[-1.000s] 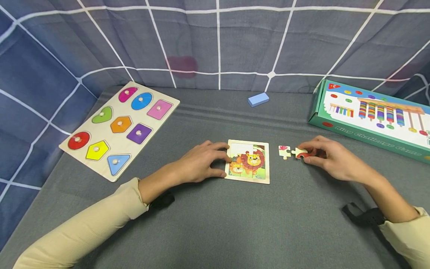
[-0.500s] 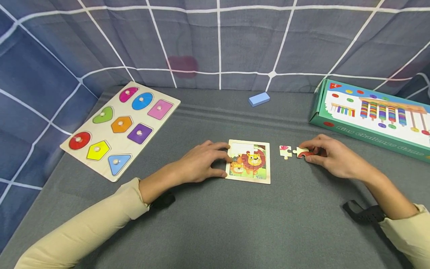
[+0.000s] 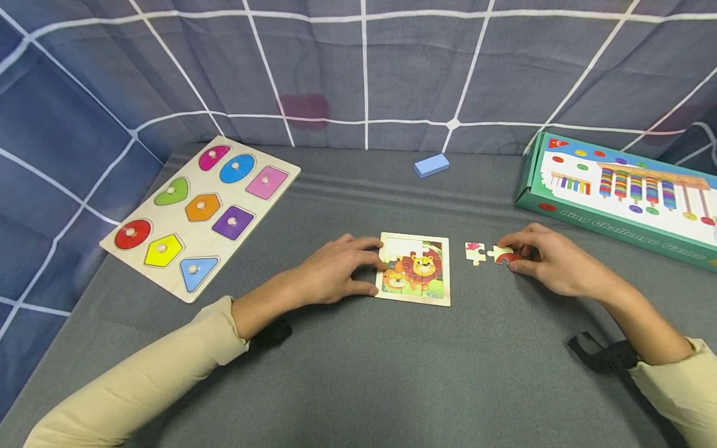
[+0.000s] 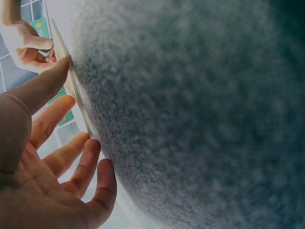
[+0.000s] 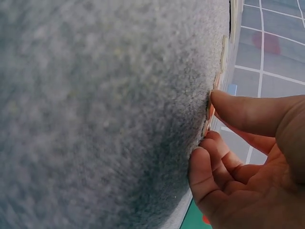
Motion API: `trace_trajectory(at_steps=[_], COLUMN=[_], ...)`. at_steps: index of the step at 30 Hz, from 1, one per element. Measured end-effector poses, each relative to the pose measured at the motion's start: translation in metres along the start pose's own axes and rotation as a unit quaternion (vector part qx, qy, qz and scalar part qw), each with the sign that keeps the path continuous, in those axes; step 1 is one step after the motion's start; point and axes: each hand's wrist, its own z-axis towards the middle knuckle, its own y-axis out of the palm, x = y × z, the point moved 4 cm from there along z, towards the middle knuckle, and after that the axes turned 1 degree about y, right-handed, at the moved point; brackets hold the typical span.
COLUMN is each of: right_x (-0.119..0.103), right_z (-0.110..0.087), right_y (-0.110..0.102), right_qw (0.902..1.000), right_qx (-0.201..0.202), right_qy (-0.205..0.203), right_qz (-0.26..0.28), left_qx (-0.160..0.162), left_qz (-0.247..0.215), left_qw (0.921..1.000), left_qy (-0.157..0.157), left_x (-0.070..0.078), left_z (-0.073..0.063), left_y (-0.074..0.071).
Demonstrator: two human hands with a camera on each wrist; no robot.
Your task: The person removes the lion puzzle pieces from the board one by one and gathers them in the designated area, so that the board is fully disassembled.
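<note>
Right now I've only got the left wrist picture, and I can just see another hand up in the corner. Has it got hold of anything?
Observer: Yes. In the head view, the right hand pinches a puzzle piece between thumb and fingers.

Visitor: Oh, nice! Is any other piece lying loose near it?

Observer: One: a second piece lies between that hand and the lion puzzle.
</note>
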Motion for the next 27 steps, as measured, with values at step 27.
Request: trace_trajectory(at_steps=[27], right_x=[-0.077], right_z=[0.026], right_y=[0.011], right_qw=[0.9913], right_qx=[-0.019], right_qy=[0.016], right_qz=[0.129], left_qx=[0.003], left_qz=[-0.006], left_qw=[1.0000], left_qy=[0.000], left_x=[0.000], left_z=[-0.001], left_y=[-0.001])
